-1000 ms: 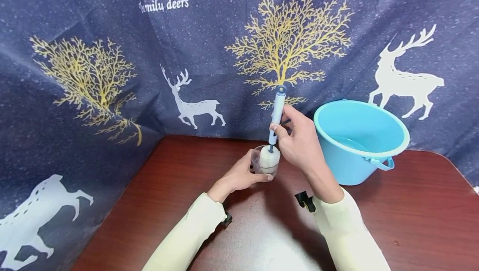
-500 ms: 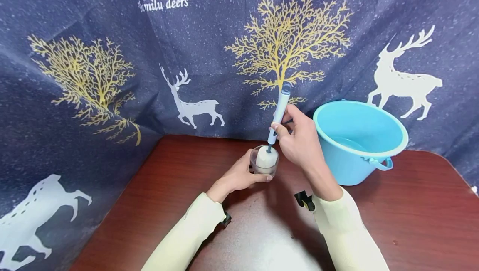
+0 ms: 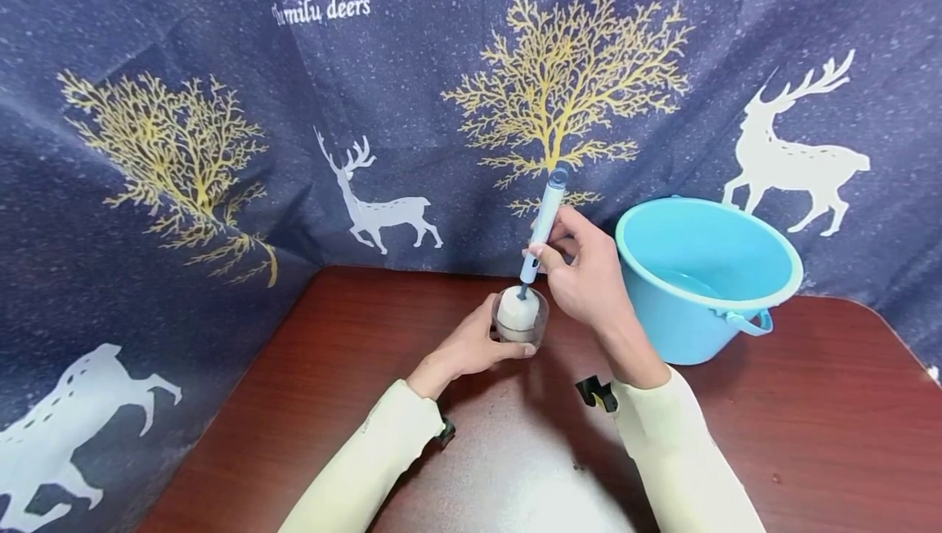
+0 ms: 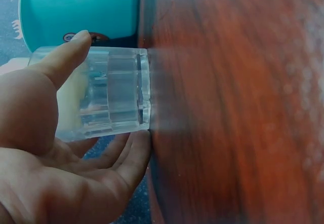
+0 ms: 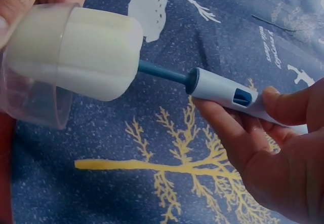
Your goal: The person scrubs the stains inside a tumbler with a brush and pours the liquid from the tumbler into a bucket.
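My left hand (image 3: pixel 474 339) grips a clear cup (image 4: pixel 119 89), thumb on one side and fingers on the other. In the left wrist view the cup's base is right at the tabletop. My right hand (image 3: pixel 589 267) pinches the pale blue handle of a sponge cup brush (image 3: pixel 543 226), which leans a little to the right. Its white sponge head (image 5: pixel 96 51) sits partly inside the cup, with the upper part standing out past the rim. A dark blue stem (image 5: pixel 162 72) joins sponge and handle.
A light blue bucket (image 3: pixel 680 337) stands on the reddish-brown table (image 3: pixel 353 337), close to the right of my right hand. Behind the table hangs a dark blue cloth (image 3: pixel 412 67) printed with deer and trees.
The brush's sponge head has shifted left and slightly down within the cup, and the handle's tilt has varied. My left hand and the cup have stayed nearly in place.
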Action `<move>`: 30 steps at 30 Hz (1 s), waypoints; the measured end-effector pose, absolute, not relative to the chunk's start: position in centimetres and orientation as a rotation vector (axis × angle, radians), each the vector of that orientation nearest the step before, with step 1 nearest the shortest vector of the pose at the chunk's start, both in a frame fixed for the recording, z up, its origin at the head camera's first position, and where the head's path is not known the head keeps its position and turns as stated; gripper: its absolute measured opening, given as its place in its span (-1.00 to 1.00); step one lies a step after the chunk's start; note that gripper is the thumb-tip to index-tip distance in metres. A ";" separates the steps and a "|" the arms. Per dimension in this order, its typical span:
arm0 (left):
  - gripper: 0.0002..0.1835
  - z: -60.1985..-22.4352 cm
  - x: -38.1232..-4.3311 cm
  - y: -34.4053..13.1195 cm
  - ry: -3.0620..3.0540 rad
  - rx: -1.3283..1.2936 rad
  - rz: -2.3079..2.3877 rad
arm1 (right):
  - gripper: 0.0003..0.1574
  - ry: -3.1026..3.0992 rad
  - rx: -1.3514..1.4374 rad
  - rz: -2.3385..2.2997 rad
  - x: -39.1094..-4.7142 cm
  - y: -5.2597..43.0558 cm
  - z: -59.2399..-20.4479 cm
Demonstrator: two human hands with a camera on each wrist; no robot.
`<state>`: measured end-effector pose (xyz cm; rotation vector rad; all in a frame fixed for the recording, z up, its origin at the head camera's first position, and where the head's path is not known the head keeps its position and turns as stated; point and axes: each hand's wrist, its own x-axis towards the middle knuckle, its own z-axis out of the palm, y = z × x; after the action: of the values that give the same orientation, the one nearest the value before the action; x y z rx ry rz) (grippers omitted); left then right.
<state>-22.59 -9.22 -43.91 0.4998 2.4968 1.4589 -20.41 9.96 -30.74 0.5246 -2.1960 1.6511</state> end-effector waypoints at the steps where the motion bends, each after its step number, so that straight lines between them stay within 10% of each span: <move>1: -0.08 -43.9 -22.6 -9.2 2.499 0.502 1.457 | -0.74 -2.186 0.537 1.666 -20.5 10.0 -30.8; 30: -0.10 -43.8 -22.7 -9.4 2.532 0.509 1.422 | -0.75 -2.036 0.687 1.540 -21.3 9.3 -31.6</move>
<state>-22.74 -9.40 -43.82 0.5092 2.5325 1.4215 -21.33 9.28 -31.55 0.6866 -2.0357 1.5401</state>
